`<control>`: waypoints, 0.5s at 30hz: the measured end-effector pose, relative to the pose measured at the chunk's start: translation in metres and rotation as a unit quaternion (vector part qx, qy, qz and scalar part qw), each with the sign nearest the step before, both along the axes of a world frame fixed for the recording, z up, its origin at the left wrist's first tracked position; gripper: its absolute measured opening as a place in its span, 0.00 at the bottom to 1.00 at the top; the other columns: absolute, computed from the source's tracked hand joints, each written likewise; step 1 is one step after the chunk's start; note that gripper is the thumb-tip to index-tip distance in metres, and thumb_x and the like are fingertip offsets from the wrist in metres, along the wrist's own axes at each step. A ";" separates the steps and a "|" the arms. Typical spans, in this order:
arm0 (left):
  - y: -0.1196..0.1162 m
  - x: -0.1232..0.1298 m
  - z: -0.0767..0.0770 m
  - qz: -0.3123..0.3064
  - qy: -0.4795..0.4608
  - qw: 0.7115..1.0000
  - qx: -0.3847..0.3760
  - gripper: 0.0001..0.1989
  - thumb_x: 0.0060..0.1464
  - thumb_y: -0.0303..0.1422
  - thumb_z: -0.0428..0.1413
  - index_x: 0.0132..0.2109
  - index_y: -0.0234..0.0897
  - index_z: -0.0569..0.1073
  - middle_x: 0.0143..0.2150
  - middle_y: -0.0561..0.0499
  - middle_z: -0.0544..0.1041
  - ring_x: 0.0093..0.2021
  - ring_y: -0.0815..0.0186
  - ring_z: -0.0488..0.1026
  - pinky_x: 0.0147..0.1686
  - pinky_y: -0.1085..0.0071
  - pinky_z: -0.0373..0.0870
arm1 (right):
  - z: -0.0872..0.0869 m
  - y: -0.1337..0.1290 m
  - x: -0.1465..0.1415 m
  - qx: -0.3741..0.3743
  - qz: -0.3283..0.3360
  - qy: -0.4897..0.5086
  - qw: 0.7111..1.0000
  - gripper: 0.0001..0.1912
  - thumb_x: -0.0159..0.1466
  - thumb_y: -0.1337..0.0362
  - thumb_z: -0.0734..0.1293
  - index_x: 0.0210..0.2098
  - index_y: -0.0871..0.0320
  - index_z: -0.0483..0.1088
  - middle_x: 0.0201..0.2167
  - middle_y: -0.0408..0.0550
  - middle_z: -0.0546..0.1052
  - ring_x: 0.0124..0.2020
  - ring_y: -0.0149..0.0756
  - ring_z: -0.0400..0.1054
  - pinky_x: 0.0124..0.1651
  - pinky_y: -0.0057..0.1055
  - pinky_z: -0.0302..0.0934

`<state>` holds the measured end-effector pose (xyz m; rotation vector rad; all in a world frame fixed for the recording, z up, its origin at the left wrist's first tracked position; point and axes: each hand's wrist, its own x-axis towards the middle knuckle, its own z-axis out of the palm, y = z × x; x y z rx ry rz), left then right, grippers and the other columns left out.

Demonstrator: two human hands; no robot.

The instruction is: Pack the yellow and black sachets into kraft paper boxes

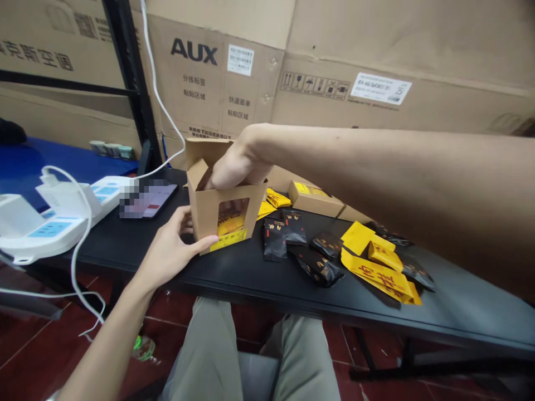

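A small brown cardboard box with a clear window stands upright on the black table, its top flaps raised. My left hand grips the box low at its left side, thumb along the front bottom edge. From above, my right hand reaches down into the box; its fingers are hidden inside. Yellow packets show through the window. To the right of the box lie black sachets and several yellow packets.
A second cardboard box lies behind the sachets. To the left are a phone and a white power strip with cables. Large AUX cartons stand along the back. A bottle is on the floor.
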<state>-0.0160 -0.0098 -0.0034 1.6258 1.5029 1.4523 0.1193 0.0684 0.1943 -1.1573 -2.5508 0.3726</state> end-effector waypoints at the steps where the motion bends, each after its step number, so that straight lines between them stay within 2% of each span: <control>1: -0.001 0.000 0.001 0.001 0.003 1.000 -0.001 0.34 0.46 0.51 0.71 0.56 0.43 0.71 0.56 0.44 0.82 0.56 0.49 0.81 0.58 0.51 0.77 | -0.002 0.002 0.000 -0.015 -0.010 0.005 1.000 0.25 0.67 0.53 0.65 0.22 0.67 0.70 0.31 0.34 0.80 0.45 0.31 0.81 0.40 0.23 0.65; 5: -0.001 0.001 0.002 0.002 0.009 1.000 -0.004 0.35 0.45 0.51 0.71 0.56 0.43 0.72 0.56 0.44 0.82 0.57 0.48 0.80 0.59 0.50 0.76 | -0.009 0.005 0.002 -0.097 -0.045 -0.018 0.994 0.19 0.66 0.58 0.68 0.25 0.66 0.72 0.34 0.38 0.83 0.47 0.35 0.81 0.45 0.28 0.70; 9: 0.001 0.000 0.000 -0.001 0.009 1.000 -0.005 0.36 0.45 0.52 0.71 0.57 0.43 0.71 0.57 0.43 0.82 0.57 0.49 0.80 0.60 0.50 0.76 | -0.016 -0.002 0.001 -0.209 -0.046 -0.135 0.968 0.13 0.63 0.64 0.70 0.27 0.69 0.71 0.30 0.39 0.82 0.47 0.35 0.81 0.49 0.28 0.71; 11: 0.001 -0.001 0.000 -0.005 0.008 1.000 -0.004 0.35 0.46 0.51 0.71 0.57 0.43 0.71 0.57 0.43 0.82 0.57 0.49 0.80 0.60 0.51 0.76 | -0.020 -0.006 0.000 -0.205 -0.046 -0.133 0.969 0.16 0.65 0.64 0.68 0.26 0.70 0.69 0.27 0.36 0.80 0.45 0.32 0.80 0.47 0.26 0.70; 15: 0.000 -0.002 -0.001 -0.007 0.007 1.000 -0.003 0.35 0.47 0.51 0.71 0.57 0.43 0.71 0.57 0.43 0.81 0.57 0.50 0.80 0.60 0.52 0.76 | -0.022 -0.009 0.002 -0.100 -0.009 -0.103 0.990 0.25 0.69 0.58 0.62 0.21 0.70 0.64 0.25 0.35 0.77 0.42 0.33 0.79 0.41 0.26 0.67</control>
